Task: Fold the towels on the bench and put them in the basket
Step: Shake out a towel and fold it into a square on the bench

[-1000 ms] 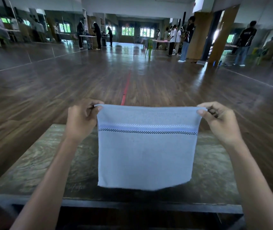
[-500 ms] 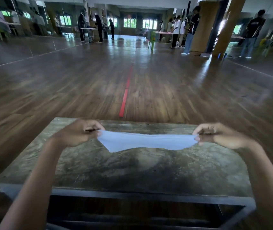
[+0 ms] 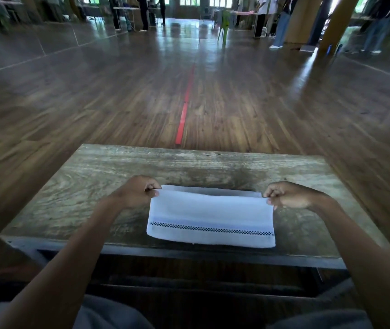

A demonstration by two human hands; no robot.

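Towel (image 3: 210, 219) now lowered flat onto counter (image 3: 89, 186), folded; left hand (image 3: 137, 191), right hand (image 3: 288, 194) still pinching 12 o'clock corners.

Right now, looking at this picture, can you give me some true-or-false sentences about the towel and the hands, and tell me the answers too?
1. The towel lies on the bench. True.
2. Only the left hand holds the towel. False: the right hand pinches the other far corner too.
3. The towel's checkered stripe runs near the edge closest to the person. True.
4. A basket stands on the bench beside the towel. False: no basket is in view.
5. The floor line beyond the bench is green. False: it is red.
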